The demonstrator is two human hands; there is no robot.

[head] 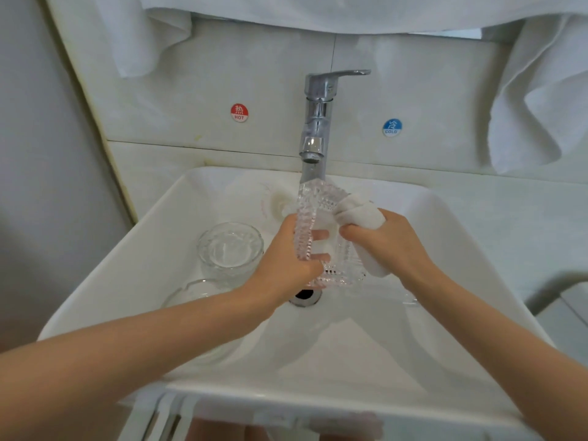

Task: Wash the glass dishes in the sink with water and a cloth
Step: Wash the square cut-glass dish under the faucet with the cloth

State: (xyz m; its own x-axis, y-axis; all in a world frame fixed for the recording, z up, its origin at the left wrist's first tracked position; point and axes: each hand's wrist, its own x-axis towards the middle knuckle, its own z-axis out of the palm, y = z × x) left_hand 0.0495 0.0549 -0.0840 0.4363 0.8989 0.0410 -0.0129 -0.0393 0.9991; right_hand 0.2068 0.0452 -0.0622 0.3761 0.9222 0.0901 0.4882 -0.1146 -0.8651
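My left hand (288, 256) grips a rectangular cut-glass dish (321, 202), held tilted on edge over the white sink (143, 259), right below the chrome faucet (315, 122). Its fingers show through the glass. My right hand (385, 240) holds a bunched white cloth (356, 211) pressed against the inner face of the dish. A round glass bowl (230, 248) stands in the left of the basin, with another clear glass dish (194, 292) in front of it, partly hidden by my left forearm.
The drain (305, 296) lies under the held dish. Red HOT (239, 112) and blue COLD (392, 127) stickers mark the back wall. White towels (534, 100) hang at the top and right. A wall stands close on the left.
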